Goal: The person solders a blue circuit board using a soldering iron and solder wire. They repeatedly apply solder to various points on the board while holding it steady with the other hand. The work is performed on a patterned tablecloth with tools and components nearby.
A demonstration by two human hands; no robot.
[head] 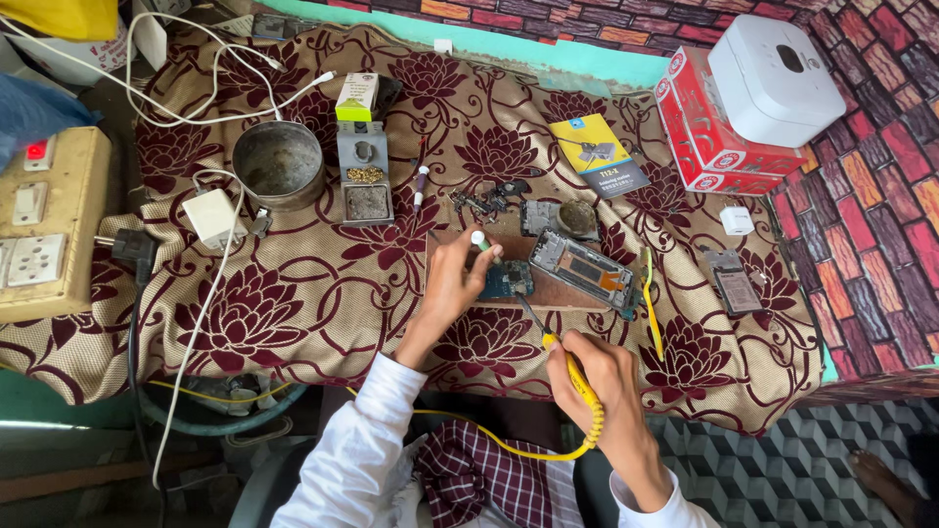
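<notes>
Work surface: table (pixel 323 293) covered by a beige cloth with maroon flower print. Back right corner: red box (pixel 709 137) with a white device (pixel 778 78) on top. Left edge: beige switchboard (pixel 44 225). Back left of middle: round metal tin (pixel 279 164), and just beside it a grey soldering-tip cleaner stand (pixel 365 176). Near the front edge, middle: wooden board (pixel 562 291) carrying an opened phone frame (pixel 584 269) and a small blue circuit board (pixel 507 281).

Left hand (pixel 452 284): fingers closed on a small white-and-green tube (pixel 481 240), held just over the circuit board.

Right hand (pixel 604 386): closed around a yellow soldering iron (pixel 577 376), tip at the circuit board's near edge.
</notes>
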